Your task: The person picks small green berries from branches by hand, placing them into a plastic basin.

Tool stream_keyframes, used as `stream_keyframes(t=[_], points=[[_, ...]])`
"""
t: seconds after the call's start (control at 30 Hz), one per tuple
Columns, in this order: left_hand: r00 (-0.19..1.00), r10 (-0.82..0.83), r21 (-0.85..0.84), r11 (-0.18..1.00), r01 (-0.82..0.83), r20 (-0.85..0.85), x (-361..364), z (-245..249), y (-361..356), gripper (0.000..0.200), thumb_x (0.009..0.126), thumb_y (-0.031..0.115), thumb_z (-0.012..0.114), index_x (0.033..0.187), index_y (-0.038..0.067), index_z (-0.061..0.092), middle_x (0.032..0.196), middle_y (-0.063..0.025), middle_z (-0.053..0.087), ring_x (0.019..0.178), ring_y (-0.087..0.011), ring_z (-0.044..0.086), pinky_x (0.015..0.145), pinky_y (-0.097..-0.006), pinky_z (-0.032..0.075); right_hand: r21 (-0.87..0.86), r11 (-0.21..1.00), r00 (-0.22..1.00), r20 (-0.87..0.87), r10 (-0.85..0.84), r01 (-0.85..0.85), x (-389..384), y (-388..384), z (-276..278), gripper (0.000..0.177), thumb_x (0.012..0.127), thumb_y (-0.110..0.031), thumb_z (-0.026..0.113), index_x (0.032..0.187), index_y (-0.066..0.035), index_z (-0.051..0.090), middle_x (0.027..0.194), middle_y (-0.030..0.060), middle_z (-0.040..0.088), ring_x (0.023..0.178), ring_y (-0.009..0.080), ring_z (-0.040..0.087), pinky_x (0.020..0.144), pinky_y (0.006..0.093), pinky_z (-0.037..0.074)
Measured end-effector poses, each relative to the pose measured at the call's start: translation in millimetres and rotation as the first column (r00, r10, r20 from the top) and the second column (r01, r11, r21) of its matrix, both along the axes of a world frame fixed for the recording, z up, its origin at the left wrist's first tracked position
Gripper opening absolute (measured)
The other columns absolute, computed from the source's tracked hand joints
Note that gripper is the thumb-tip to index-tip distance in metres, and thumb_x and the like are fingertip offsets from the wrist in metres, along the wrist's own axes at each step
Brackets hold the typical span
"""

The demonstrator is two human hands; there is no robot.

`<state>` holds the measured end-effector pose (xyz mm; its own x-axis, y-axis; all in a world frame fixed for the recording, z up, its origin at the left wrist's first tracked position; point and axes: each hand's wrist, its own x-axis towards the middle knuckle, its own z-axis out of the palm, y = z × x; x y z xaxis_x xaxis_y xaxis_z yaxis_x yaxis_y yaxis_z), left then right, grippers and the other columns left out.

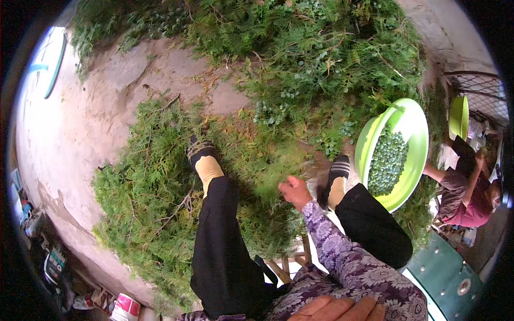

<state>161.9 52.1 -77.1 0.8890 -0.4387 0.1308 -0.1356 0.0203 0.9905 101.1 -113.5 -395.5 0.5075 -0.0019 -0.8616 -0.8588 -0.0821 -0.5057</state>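
My right hand (294, 191) is closed between my knees on a green evergreen sprig (276, 175), which is blurred by motion. My left hand (340, 308) lies at the bottom edge, over the patterned purple clothing near my lap. Its fingers are stretched out and nothing shows in them; the rest of it is cut off. Beside my right foot stands a lime-green basin (420, 160), tilted in view, partly filled with small blue-green cones (388, 163). A heap of cut evergreen branches (139, 203) lies around my left foot.
A larger pile of evergreen branches (310, 48), some bearing cones, spreads ahead. Another person (471, 198) sits at the right, near a second green basin (459, 117). A green panel (441, 267) is at lower right; a red-and-white bucket (126, 307) stands at lower left.
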Motion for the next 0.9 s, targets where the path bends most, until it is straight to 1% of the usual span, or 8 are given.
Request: stream_keyframes(t=[0.1, 0.37, 0.47, 0.5, 0.6, 0.7, 0.83, 0.9], points=[[1.0, 0.009, -0.003, 1.0, -0.009, -0.012, -2, -1, -3, 0.033, 0.065, 0.012, 0.062, 0.095, -0.002, 0.056, 0.093, -0.0178, 0.056, 0.078, -0.0265, 0.056, 0.06, -0.0305, 0.044, 0.062, 0.991, 0.99, 0.064, -0.123, 0.119, 17, 3, 22, 0.02, 0.078, -0.014, 0.059, 0.07, -0.009, 0.041, 0.057, -0.0029, 0.041, 0.045, 0.0053, 0.037, 0.039, 0.0232, 0.029], [0.999, 0.046, 0.008, 0.999, -0.046, -0.024, -4, -5, -5, 0.034, 0.065, 0.012, 0.062, 0.095, -0.002, 0.057, 0.093, -0.0177, 0.056, 0.078, -0.0263, 0.056, 0.06, -0.0304, 0.044, -0.025, 1.0, 0.972, 0.233, 0.002, 0.004, 52, 2, 23, 0.017, 0.08, -0.018, 0.056, 0.08, -0.003, 0.048, 0.059, -0.0003, 0.044, 0.048, 0.007, 0.041, 0.042, 0.0227, 0.035], [0.998, 0.061, 0.021, 0.998, -0.061, -0.022, -3, -11, -4, 0.034, 0.064, 0.012, 0.062, 0.095, -0.002, 0.057, 0.093, -0.0176, 0.056, 0.077, -0.0263, 0.056, 0.06, -0.0304, 0.044, 0.09, 0.924, 0.928, -0.015, -0.372, 0.372, 52, -9, -14, 0.01, 0.083, -0.015, 0.053, 0.081, -0.006, 0.049, 0.063, 0.0006, 0.045, 0.05, 0.0082, 0.041, 0.043, 0.0245, 0.032], [0.997, 0.068, 0.029, 0.997, -0.067, -0.029, -3, -14, -3, 0.034, 0.064, 0.012, 0.062, 0.095, -0.002, 0.057, 0.093, -0.0176, 0.056, 0.077, -0.0263, 0.056, 0.06, -0.0304, 0.044, 0.093, 0.924, 0.929, -0.023, -0.37, 0.37, 52, -16, -26, 0.01, 0.083, -0.015, 0.053, 0.081, -0.006, 0.049, 0.063, 0.0006, 0.045, 0.05, 0.0082, 0.041, 0.043, 0.0245, 0.032], [0.996, 0.082, 0.04, 0.996, -0.08, -0.048, -4, -15, -4, 0.034, 0.064, 0.012, 0.062, 0.095, -0.002, 0.057, 0.093, -0.0176, 0.056, 0.077, -0.0262, 0.056, 0.06, -0.0303, 0.044, 0.302, 0.503, 0.584, -0.33, -0.742, 0.81, 62, -28, -47, 0.01, 0.083, -0.017, 0.056, 0.079, -0.01, 0.05, 0.064, -0.0004, 0.043, 0.05, 0.0109, 0.039, 0.044, 0.0258, 0.031], [0.995, 0.089, 0.049, 0.995, -0.086, -0.043, -2, -14, -5, 0.035, 0.064, 0.012, 0.062, 0.095, -0.002, 0.057, 0.093, -0.0175, 0.056, 0.077, -0.0261, 0.056, 0.06, -0.0303, 0.044, 0.33, 0.46, 0.554, -0.303, -0.776, 0.825, 70, -26, -59, 0.009, 0.083, -0.018, 0.056, 0.079, -0.012, 0.05, 0.063, -0.0011, 0.043, 0.05, 0.0106, 0.039, 0.045, 0.0256, 0.031], [0.994, 0.103, 0.059, 0.993, -0.1, -0.045, 0, -9, -7, 0.035, 0.064, 0.013, 0.062, 0.095, -0.002, 0.057, 0.092, -0.0174, 0.056, 0.077, -0.026, 0.056, 0.06, -0.0302, 0.043, 0.076, 0.46, 0.463, -0.242, -0.852, 0.885, 96, -21, -69, 0.009, 0.082, -0.02, 0.057, 0.081, -0.013, 0.051, 0.063, -0.0009, 0.043, 0.049, 0.0117, 0.04, 0.045, 0.0255, 0.033], [0.993, 0.112, 0.068, 0.992, -0.108, -0.046, 1, -8, -7, 0.035, 0.063, 0.013, 0.062, 0.095, -0.002, 0.057, 0.092, -0.0174, 0.056, 0.077, -0.026, 0.056, 0.059, -0.0302, 0.043, 0.096, 0.44, 0.45, -0.198, -0.871, 0.893, 101, -30, -96, 0.01, 0.082, -0.022, 0.057, 0.085, -0.013, 0.052, 0.065, 0.0002, 0.044, 0.054, 0.0146, 0.043, 0.049, 0.0311, 0.038]])
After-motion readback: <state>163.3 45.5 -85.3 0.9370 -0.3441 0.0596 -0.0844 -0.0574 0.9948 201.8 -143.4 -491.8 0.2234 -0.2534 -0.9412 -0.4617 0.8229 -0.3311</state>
